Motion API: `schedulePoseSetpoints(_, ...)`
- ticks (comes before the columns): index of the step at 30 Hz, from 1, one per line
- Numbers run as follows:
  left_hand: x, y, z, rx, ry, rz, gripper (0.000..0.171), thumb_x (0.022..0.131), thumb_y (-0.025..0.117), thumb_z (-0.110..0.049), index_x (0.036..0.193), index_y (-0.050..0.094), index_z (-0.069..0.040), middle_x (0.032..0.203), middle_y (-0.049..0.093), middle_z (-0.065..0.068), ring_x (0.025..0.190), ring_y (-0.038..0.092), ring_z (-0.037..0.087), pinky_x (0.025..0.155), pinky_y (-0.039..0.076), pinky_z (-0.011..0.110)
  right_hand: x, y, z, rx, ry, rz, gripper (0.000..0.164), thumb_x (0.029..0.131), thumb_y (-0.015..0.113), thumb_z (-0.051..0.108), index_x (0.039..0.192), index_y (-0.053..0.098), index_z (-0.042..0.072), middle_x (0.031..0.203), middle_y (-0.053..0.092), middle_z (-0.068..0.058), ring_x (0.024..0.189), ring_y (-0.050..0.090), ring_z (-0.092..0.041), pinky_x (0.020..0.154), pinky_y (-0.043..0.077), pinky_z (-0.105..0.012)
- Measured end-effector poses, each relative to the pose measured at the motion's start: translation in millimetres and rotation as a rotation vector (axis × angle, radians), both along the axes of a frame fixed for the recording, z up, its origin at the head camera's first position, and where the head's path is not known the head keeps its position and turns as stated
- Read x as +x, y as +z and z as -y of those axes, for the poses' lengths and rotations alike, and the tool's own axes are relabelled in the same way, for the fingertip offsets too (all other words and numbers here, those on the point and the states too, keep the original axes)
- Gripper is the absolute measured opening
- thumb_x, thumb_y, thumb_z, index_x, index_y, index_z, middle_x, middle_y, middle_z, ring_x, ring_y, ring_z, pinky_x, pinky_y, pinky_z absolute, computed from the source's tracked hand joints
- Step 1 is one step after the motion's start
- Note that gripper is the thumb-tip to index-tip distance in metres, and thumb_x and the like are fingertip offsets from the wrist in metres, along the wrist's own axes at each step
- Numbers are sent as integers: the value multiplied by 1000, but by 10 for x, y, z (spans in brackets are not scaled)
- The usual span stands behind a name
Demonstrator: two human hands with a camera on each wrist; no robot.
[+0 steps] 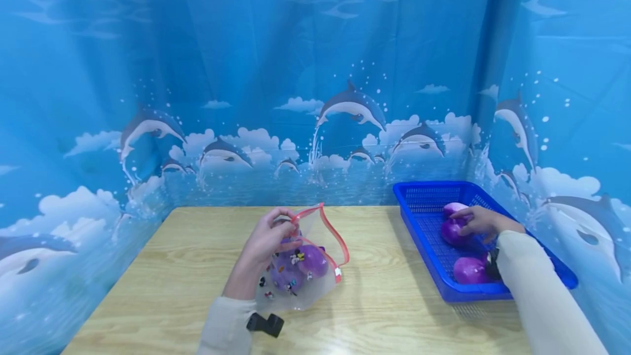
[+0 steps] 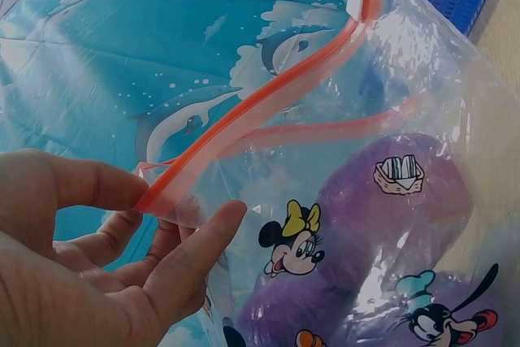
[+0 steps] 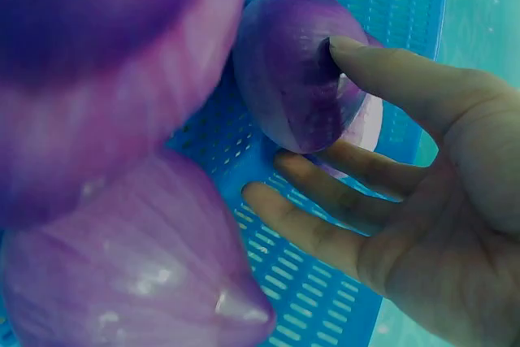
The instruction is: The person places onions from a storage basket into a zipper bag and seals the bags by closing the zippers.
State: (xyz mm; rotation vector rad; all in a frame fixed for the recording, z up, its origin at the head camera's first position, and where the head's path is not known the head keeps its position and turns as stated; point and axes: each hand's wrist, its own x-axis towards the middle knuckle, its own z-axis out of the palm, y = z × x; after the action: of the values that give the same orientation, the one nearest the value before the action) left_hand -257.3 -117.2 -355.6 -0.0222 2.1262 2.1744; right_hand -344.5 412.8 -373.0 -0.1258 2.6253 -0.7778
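My left hand grips the open rim of a clear zip bag with a red-orange seal and cartoon prints. In the left wrist view, thumb and fingers hold one end of that seal, and a white slider sits at the far end. Inside the bag lie several purple onions, seen through the plastic. Over at the blue basket, my right hand reaches in and holds a purple onion, thumb on one side and fingers at its lower edge. Another onion lies nearer the right wrist camera.
The basket stands on the right of the wooden table, its near right corner past the table's edge. More onions, one near the basket's front, lie inside it. A dolphin-printed curtain hangs behind and along the sides.
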Motion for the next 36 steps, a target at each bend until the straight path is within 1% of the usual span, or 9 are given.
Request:
schedulePoseSetpoints(2, -6, -6, 2, -3, -1, -5, 16, 101, 53, -1, 113, 59, -7, 101, 64, 15, 90, 68, 26, 84, 67, 39, -14, 0, 27, -13, 1, -5, 67, 100, 68, 25, 151, 39, -7, 145, 36, -46, 129, 45, -64, 89, 62, -62)
schedulePoseSetpoints(6, -16, -10, -1, -5, 3, -1, 15, 101, 52, -1, 113, 59, -8, 103, 64, 17, 96, 69, 31, 84, 67, 39, -51, -7, 63, -43, 22, -22, 60, 98, 69, 16, 148, 44, -8, 142, 41, -46, 123, 54, -58, 86, 63, -62)
schedulePoseSetpoints(9, -20, -11, -6, -7, 8, 3, 15, 101, 53, -1, 113, 60, -8, 103, 64, 18, 95, 69, 30, 83, 68, 39, -59, 7, 100, -48, 27, -29, 58, 96, 71, 13, 145, 48, -8, 137, 43, -45, 118, 58, -53, 85, 64, -60)
schedulePoseSetpoints(14, -16, -11, -3, -10, 5, 0, 15, 101, 53, -2, 113, 60, -8, 102, 64, 17, 91, 69, 27, 83, 68, 38, -66, 23, 161, -34, 45, -41, 57, 93, 72, 8, 144, 50, -7, 136, 42, -45, 117, 55, -52, 85, 64, -57)
schedulePoseSetpoints(18, -5, -7, 0, -14, 0, -2, 14, 102, 52, -2, 114, 59, -7, 101, 64, 16, 90, 69, 25, 83, 68, 38, -88, 13, 186, -29, 41, -38, 55, 92, 72, 6, 142, 53, -4, 146, 33, -46, 124, 51, -58, 85, 64, -58)
schedulePoseSetpoints(22, -1, -5, 0, -17, 2, -4, 14, 102, 52, -2, 113, 59, -7, 102, 64, 17, 91, 69, 27, 83, 68, 38, -97, 11, 216, -23, 58, -63, 54, 88, 74, 2, 139, 57, -4, 151, 28, -44, 127, 46, -63, 85, 64, -59)
schedulePoseSetpoints(26, -6, -1, -2, -11, 7, 2, 15, 101, 53, -2, 113, 60, -8, 104, 64, 18, 92, 69, 28, 83, 67, 38, -95, 11, 238, -31, 79, -91, 55, 84, 75, -3, 137, 58, -7, 150, 30, -44, 126, 45, -63, 83, 65, -57)
schedulePoseSetpoints(31, -6, -7, -3, -11, 5, 1, 15, 101, 52, -1, 113, 59, -7, 103, 64, 18, 90, 69, 26, 83, 67, 39, -87, 22, 239, -30, 91, -103, 55, 84, 75, -3, 136, 58, -6, 147, 35, -44, 123, 50, -60, 82, 65, -55)
schedulePoseSetpoints(36, 4, -9, 5, -11, -4, -12, 15, 101, 52, -1, 114, 59, -7, 100, 64, 16, 89, 68, 24, 84, 67, 40, -78, 62, 241, -71, 113, -107, 55, 86, 75, 1, 138, 57, -5, 140, 42, -44, 116, 57, -50, 82, 66, -51)
